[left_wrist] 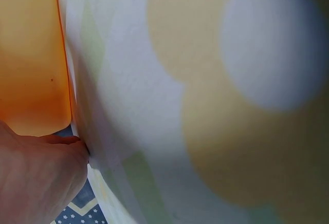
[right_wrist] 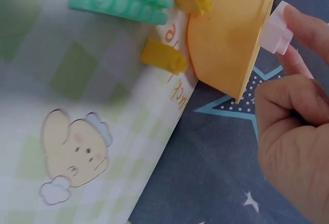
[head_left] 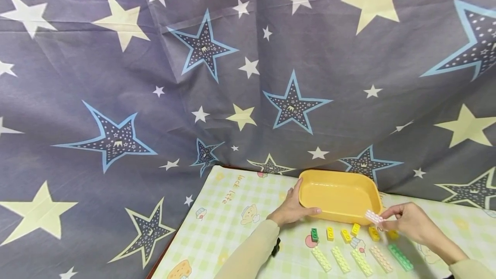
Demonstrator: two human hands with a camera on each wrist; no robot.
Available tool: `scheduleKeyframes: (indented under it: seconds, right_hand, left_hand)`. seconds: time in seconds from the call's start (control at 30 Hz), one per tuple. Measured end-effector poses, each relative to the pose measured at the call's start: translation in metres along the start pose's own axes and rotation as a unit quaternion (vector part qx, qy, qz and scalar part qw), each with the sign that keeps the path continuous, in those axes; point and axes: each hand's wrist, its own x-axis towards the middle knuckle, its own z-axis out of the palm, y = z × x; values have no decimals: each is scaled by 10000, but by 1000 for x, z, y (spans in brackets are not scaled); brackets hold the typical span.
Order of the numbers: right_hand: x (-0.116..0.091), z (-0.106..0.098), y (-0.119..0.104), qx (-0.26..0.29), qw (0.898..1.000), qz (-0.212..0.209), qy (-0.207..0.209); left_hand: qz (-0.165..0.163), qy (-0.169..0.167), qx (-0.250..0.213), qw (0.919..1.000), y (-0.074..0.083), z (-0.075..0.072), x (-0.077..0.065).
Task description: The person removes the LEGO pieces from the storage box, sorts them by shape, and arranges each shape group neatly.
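Observation:
Between the thumb and fingertips of my right hand (head_left: pixel 410 223) is a pale pink building block (head_left: pixel 373 216), held at the tray's front right corner. The right wrist view shows that pinch, with the pink block (right_wrist: pixel 276 31) beside the rim. My left hand (head_left: pixel 292 208) grips the left end of the yellow tray (head_left: pixel 341 216), its thumb along the front side. In the left wrist view, part of the left hand (left_wrist: pixel 43 175) appears below the tray's corner. No blocks show on the visible tray floor.
In front of the tray lie small yellow blocks (head_left: pixel 330 233) and a dark green block (head_left: pixel 314 234). Nearer is a row of long blocks: pale yellow-green (head_left: pixel 341 259), peach (head_left: pixel 381 258) and green (head_left: pixel 401 257). A star-patterned curtain (head_left: pixel 232 76) hangs behind the checked tablecloth (head_left: pixel 217 227).

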Motion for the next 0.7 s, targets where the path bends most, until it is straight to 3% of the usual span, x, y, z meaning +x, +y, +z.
scheduleKeyframes:
  seconds: [0.3,0.7]
  right_hand:
    - [-8,-6,18,-281,9988,364,-165]
    - [-25,-14,49,-130,9924,1099,-539]
  left_hand:
    - [3,8,-55,10000,-2,-1,4]
    - [-40,39,19,10000,-2,1,4]
